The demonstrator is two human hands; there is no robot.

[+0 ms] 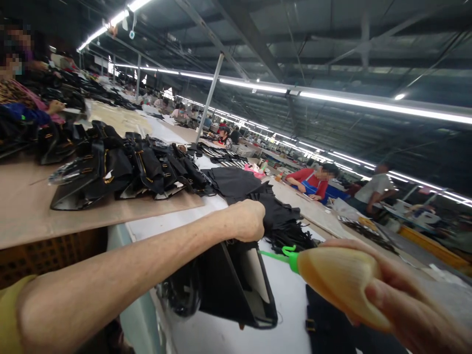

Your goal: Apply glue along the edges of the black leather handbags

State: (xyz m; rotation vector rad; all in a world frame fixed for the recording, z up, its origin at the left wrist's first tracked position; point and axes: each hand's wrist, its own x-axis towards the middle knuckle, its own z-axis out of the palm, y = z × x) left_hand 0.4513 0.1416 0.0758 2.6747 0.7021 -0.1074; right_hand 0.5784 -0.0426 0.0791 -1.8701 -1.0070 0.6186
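Note:
My right hand (pixel 401 295) is wrapped around a squeeze bottle (pixel 335 278) of yellowish-brown contents, held tilted on its side. Its thin green nozzle (pixel 293 261) points left, toward a black bag (pixel 221 285). My left arm reaches across, and my left hand (pixel 248 220) is closed at the bag's upper edge, its fingertips hidden behind the fist. The bag stands on a white-covered table (pixel 283 300), and a pale inner panel shows at its open side. Below the bottle lies a black piece with a gold buckle (pixel 310 324).
Black bags with gold zippers (pixel 110 167) crowd a brown board at left. Stacked black pieces (pixel 273 211) lie beyond my left hand. A yellow crate (pixel 55 253) sits under the board. A co-worker in red (pixel 313 184) works farther back; a metal pole (pixel 210 98) rises from the tables.

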